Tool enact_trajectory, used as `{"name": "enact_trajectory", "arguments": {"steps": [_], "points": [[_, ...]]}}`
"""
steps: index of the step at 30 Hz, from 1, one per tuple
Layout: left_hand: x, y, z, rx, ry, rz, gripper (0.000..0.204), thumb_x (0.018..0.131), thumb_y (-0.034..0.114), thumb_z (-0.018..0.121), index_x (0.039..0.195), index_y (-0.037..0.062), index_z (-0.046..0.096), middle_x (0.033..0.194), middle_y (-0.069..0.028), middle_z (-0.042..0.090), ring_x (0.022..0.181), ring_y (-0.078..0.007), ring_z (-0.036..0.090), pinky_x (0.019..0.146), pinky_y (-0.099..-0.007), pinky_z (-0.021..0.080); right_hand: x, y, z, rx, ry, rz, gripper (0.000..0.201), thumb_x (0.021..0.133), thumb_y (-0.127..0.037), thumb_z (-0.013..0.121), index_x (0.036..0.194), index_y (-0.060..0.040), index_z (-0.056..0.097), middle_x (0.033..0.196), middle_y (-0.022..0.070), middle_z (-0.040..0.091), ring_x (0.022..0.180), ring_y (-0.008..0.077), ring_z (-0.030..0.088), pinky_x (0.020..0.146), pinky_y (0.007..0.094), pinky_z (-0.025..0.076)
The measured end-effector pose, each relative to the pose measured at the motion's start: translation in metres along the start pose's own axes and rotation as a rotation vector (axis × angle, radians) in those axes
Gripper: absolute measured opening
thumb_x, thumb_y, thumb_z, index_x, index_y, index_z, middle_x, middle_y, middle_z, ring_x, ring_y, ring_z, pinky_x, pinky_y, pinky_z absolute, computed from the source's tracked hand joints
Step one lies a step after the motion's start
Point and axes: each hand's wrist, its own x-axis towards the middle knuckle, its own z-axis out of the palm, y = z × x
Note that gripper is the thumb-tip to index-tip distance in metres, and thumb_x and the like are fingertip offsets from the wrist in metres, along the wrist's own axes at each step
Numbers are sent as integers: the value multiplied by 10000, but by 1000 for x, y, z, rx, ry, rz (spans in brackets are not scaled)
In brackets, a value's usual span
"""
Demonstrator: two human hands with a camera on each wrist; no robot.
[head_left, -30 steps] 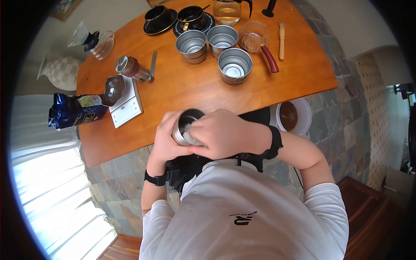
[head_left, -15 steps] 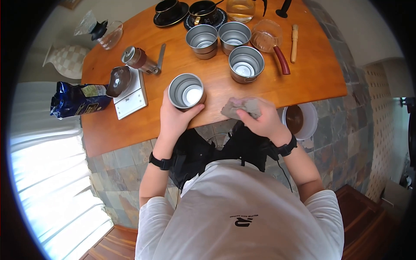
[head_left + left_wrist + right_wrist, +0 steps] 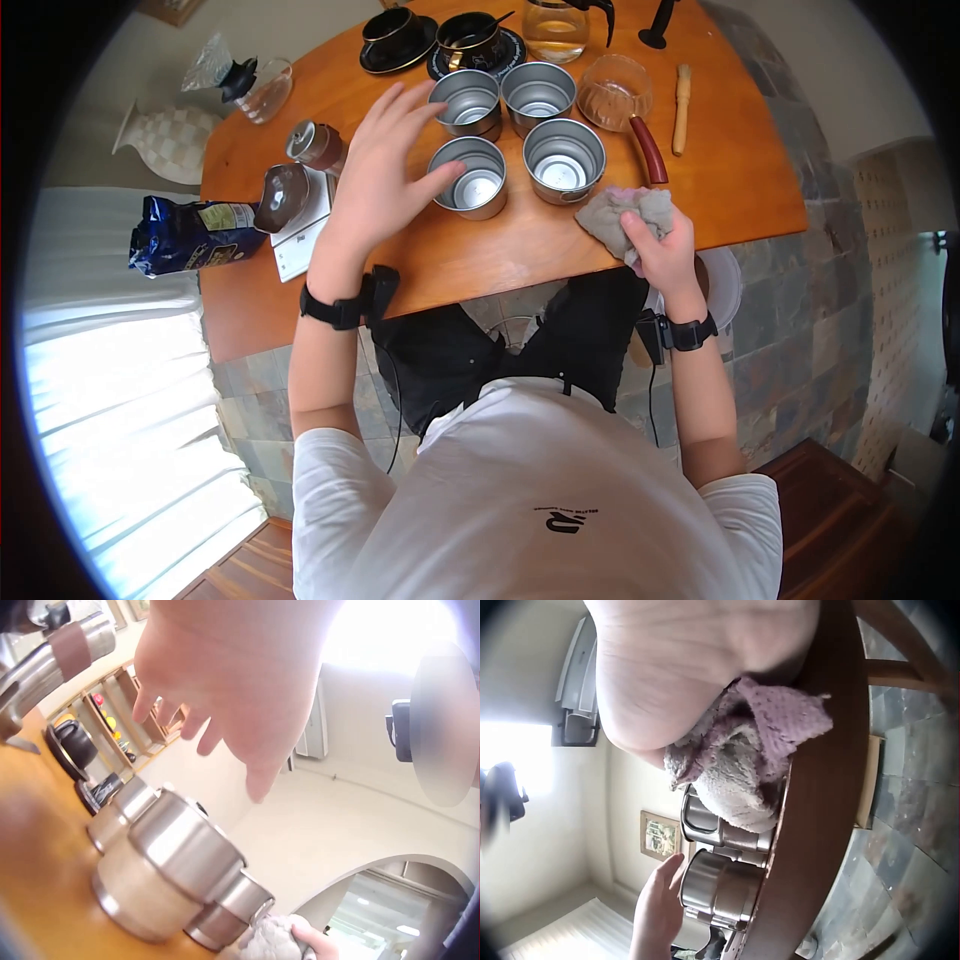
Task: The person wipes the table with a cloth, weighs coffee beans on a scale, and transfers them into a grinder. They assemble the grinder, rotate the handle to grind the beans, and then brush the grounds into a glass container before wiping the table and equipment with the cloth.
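Four steel cups stand upright in two rows on the wooden table; the front left cup [image 3: 470, 190] is closest to the left hand [image 3: 383, 175]. That hand hovers beside it with fingers spread, and in the left wrist view the hand [image 3: 225, 682] is above the cup [image 3: 169, 862], apart from it. A crumpled grey and pink cloth [image 3: 618, 222] is gripped in the right hand [image 3: 665, 250], just right of the front right cup [image 3: 564, 160]. The right wrist view shows the cloth [image 3: 739, 772] bunched under the palm, at the table's edge.
At left are a blue bag [image 3: 190, 236], a white scale [image 3: 298, 240] with a dark bowl [image 3: 283, 198], and a grinder [image 3: 315, 146]. Behind the cups are black cups on saucers and a glass pot [image 3: 556, 32]. A red-handled glass pan [image 3: 614, 92] and brush [image 3: 682, 110] lie right.
The left hand has put its cup down in front of the other cups and let go, fingers now spread. The right hand has moved right and slightly up, still holding the cloth.
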Motion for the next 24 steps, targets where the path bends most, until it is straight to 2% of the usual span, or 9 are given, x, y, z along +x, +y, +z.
{"name": "enact_trajectory", "arguments": {"steps": [3,5,8,14,18,20,21,22,24], "points": [[28,-8,13,224,-97,169,462,755,216,778,1174,58,662,1292,-127,618,1314,-294,486,1171,-492,289,2,2,1,23,-5,-26,249,962,-117,617,1131,63,659,981,37,683,803,54,586,679,204,468],[49,-4,16,392,-454,95,261,756,190,751,976,54,717,1071,-127,696,1099,-281,616,1162,-491,304,2,7,1,18,-4,-25,248,961,-114,618,1130,62,660,966,35,684,796,54,588,676,205,469],[67,-1,20,407,-583,-5,142,763,187,722,800,49,714,828,-135,698,870,-299,655,1136,-459,351,1,7,3,28,11,-20,246,956,-110,624,1131,58,661,940,29,687,779,53,590,670,207,470],[57,-9,12,297,-434,56,149,788,212,691,818,73,736,739,-151,673,782,-324,649,1056,-421,438,-2,12,-1,-19,50,-72,235,950,-95,635,1133,50,662,940,25,688,781,54,597,676,212,480],[50,10,-60,335,-193,142,117,800,184,691,817,76,732,698,-147,658,719,-334,640,1062,-442,435,5,7,4,45,18,15,231,956,-73,622,1148,53,648,1001,44,686,862,86,623,735,233,503],[53,9,-113,220,-90,-18,192,816,215,700,874,33,725,701,-163,660,637,-314,647,743,-381,547,3,10,1,36,35,3,239,963,-74,614,1161,57,639,1038,59,678,894,105,630,761,240,505],[55,4,-138,250,-85,-137,211,819,212,698,907,24,731,705,-152,666,614,-272,648,607,-357,518,1,10,2,41,16,6,239,963,-74,614,1161,57,639,1038,59,678,894,105,630,761,240,505],[60,2,-162,229,-100,-290,204,844,142,677,948,-31,706,742,-68,687,682,-103,624,625,-284,498,0,8,3,70,42,17,244,964,-75,611,1166,60,635,1035,59,676,901,108,630,776,244,504],[70,-53,-199,205,-85,-418,249,854,167,670,980,-44,704,754,-59,690,659,-96,625,622,-275,500,1,15,0,77,74,9,256,966,-78,608,1180,60,625,1018,54,664,825,91,615,697,220,492]]}}
